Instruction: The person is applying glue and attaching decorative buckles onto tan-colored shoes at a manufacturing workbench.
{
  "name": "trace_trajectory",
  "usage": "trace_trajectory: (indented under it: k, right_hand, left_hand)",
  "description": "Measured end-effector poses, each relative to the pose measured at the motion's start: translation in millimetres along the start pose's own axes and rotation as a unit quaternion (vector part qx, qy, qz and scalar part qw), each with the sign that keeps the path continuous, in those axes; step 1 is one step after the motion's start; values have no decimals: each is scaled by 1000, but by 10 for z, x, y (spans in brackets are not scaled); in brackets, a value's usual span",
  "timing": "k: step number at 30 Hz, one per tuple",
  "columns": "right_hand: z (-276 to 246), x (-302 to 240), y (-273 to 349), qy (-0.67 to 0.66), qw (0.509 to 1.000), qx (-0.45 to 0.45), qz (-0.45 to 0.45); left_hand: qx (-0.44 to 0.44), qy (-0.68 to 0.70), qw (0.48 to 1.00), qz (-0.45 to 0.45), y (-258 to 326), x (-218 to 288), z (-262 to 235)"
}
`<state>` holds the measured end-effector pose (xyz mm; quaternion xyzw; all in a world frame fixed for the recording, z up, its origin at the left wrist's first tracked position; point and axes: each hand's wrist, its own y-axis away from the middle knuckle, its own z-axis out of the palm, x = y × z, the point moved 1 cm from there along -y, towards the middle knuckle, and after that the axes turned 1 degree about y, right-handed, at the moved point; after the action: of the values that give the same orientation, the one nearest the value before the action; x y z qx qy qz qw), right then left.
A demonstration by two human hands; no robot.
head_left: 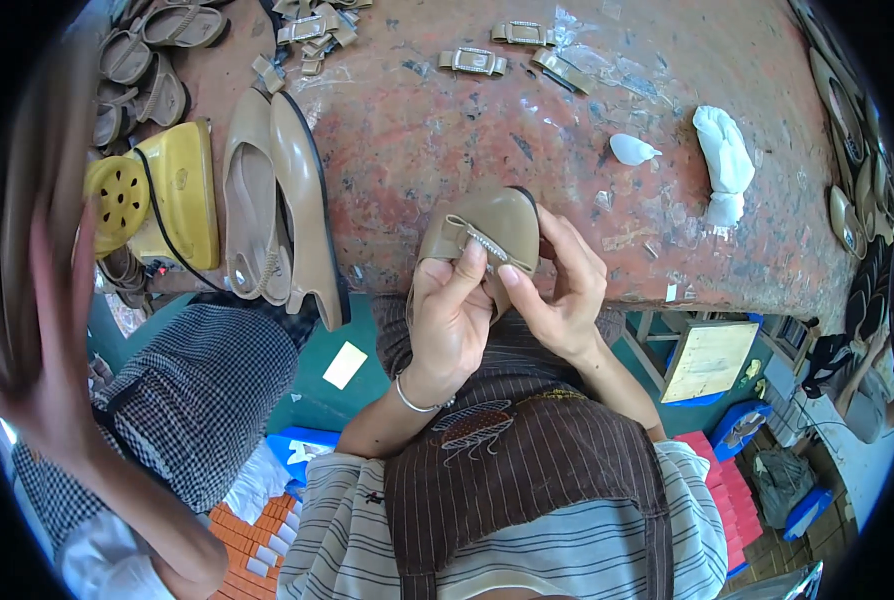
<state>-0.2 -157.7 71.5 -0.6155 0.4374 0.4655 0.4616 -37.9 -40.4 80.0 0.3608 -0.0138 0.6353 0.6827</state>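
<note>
Over the near edge of the worktable, a shiny tan women's shoe is held toe-away between both my hands. Across its toe lies a bow with a row of small sparkling stones. My left hand wraps the shoe's left side, its thumb pressed on the bow. At the right side, my right hand grips the toe's edge with its fingers, and its thumb presses at the bow's right end. The rest of the shoe is hidden behind my hands. A bangle circles my left wrist.
Left on the table are a pair of tan heeled shoes, a yellow device with a black cord, and several sandals. Loose bows lie farther back. A white bundle lies right. A co-worker's blurred hand is at far left.
</note>
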Motion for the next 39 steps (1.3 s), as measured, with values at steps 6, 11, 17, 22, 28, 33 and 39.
trace_trajectory:
  k: [6,11,17,22,28,33,39]
  right_hand:
    - [-87,-46,110,-24,999,1,-23]
    - [-263,132,266,-37,998,-38,-28]
    - [-327,492,352,-34,995,70,61]
    - [-275,756,460,34,988,50,140]
    - [-278,744,470,163,985,56,26]
    - [-197,479,344,135,989,68,-6]
    - [-205,493,319,155,985,80,4]
  left_hand:
    - [-41,4,998,-41,193,20,-60]
    - [-14,-40,998,-38,249,-69,80]
    - [-85,-72,982,-151,429,30,162]
    - [-111,-93,936,-320,325,236,531]
    - [-165,-305,936,-65,-151,1179,1130]
    - [61,-532,792,293,-1091,2968,1109]
    - [197,-732,526,386,-848,3037,23]
